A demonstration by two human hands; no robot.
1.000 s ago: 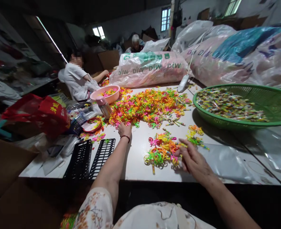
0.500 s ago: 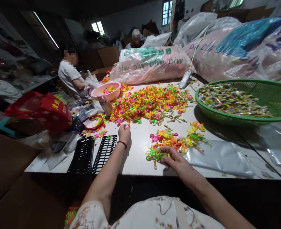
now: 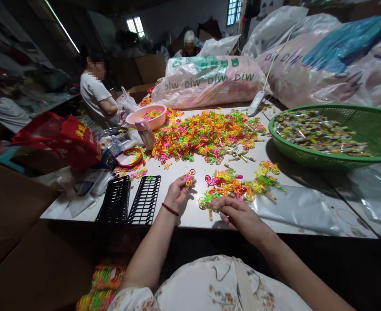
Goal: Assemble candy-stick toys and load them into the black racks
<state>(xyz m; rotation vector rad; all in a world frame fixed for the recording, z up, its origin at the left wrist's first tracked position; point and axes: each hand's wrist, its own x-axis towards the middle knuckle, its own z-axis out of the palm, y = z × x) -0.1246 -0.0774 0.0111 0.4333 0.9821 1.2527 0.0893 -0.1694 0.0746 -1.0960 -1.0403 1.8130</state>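
My left hand is raised a little over the white table, fingers curled round a few small neon plastic toys. My right hand rests at the near edge of a small heap of the same neon pieces, fingertips pinched on one piece there. A much larger pile of neon pieces covers the middle of the table beyond both hands.
Two black plastic racks lie left of my left hand. A green basket of wrapped items stands at the right, clear plastic bags before it. A pink bowl, a bottle, a red bag, big sacks and seated people lie beyond.
My left hand has drawn back from the big pile toward me, lifting a few neon pieces. My right hand has slid left along the small heap's near edge.
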